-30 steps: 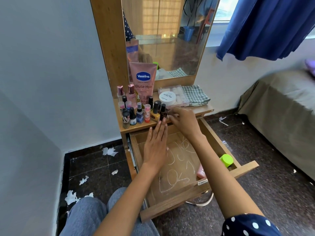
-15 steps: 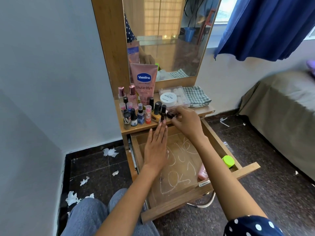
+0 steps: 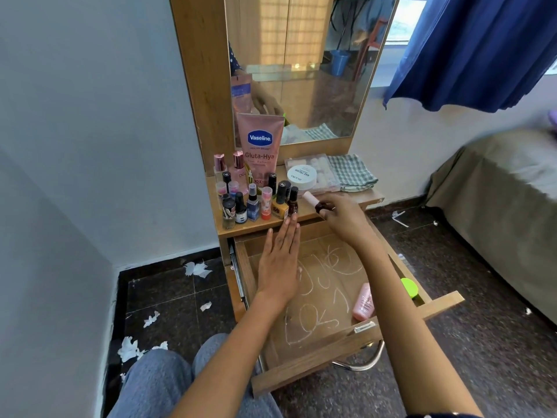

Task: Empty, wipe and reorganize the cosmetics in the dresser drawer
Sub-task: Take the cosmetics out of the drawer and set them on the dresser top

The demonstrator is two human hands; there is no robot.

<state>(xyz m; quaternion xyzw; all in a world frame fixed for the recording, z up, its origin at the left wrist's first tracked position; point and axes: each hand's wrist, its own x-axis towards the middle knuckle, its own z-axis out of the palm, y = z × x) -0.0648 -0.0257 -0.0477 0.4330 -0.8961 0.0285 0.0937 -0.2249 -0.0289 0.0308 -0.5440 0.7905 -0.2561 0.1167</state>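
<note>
Right hand (image 3: 340, 217) pinches polish bottle (image 3: 315, 203) over dresser top (image 3: 304, 213) front edge, tilted. Left hand (image 3: 281, 263) flat, fingers straight, holding nothing, over drawer (image 3: 331, 351). Bottle likely small, light, glass, slippery; judged best grip: body, not cap.

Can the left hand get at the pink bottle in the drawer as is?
Probably not directly: the right forearm lies between the flat left hand and the pink bottle at the drawer's right side.

A home bedroom; a mirrored wooden dresser (image 3: 208, 116) stands against the wall. On the right, a bed (image 3: 497, 188); blue curtain (image 3: 470, 52) above.
</note>
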